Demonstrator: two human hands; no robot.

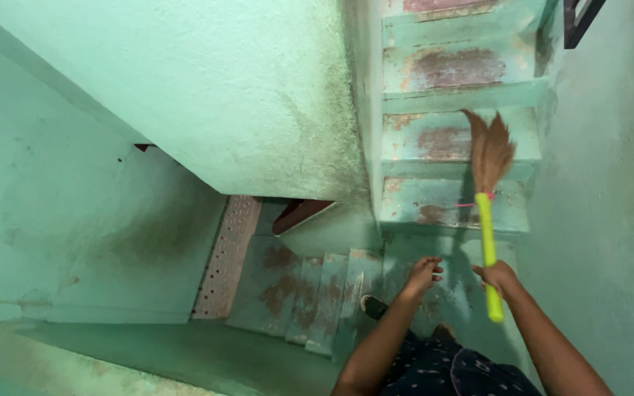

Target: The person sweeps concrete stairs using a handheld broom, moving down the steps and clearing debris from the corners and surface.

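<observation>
My right hand grips the bright green handle of a broom. Its brown bristle head points up and away, over the second and third steps of the rising flight. My left hand hangs just left of the handle with the fingers loosely curled and nothing in it. Both forearms reach out from the bottom of the view, above my dark patterned clothing.
Worn green steps with reddish bare patches climb ahead on the right. A second flight drops away to the lower left. Green walls close in: one on the right, and a stained one in the middle. A patterned strip runs beside the lower steps.
</observation>
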